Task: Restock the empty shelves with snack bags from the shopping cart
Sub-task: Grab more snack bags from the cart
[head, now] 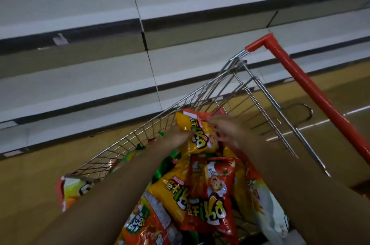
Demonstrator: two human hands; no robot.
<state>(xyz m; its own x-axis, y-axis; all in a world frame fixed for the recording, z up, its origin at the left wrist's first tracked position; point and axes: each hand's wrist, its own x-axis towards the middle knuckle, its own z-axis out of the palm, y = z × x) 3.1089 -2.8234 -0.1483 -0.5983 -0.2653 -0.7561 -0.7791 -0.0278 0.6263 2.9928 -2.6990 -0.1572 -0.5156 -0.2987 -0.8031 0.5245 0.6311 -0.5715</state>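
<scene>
Red plastic cart handle (312, 92): lower end cut by right edge. Right hand's fingers (218, 126): motion-blurred. Orange foil snack bag (144, 226): cropped at bottom edge; print illegible.

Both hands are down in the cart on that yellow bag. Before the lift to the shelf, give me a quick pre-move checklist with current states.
1. Left hand holds the yellow bag at its left edge: ok.
2. Right hand on the bag's top right: touching, but blur hides the grip: cannot tell.
3. Bag free of the red bag below it: cannot tell.
4. Path up past the cart's wire wall: ok, the basket is open on top.
5. Shelf beyond the cart has room: ok, bare.
6. Cart handle out of the way: ok, off to the right.
</scene>
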